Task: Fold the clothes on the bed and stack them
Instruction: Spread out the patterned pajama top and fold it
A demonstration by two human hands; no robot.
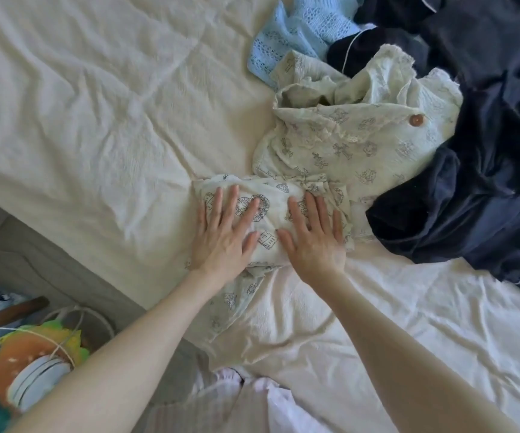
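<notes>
A small folded cream garment with blue printed drawings [271,210] lies on the bed near its front edge. My left hand [225,235] presses flat on its left half, fingers straight and spread. My right hand [315,239] presses flat on its right half the same way. Part of the same printed cloth trails out below the hands toward the bed's edge. Just behind lies a crumpled cream printed top with a brown button [361,129]. A dark navy garment with white piping [483,151] is heaped at the right. A light blue knit [296,35] lies at the back.
The cream bedspread [96,104] stretches wide to the left and back. The bed's grey edge [49,270] runs diagonally at lower left. Beside the bed on the floor stand colourful items, among them an orange and yellow toy [33,364].
</notes>
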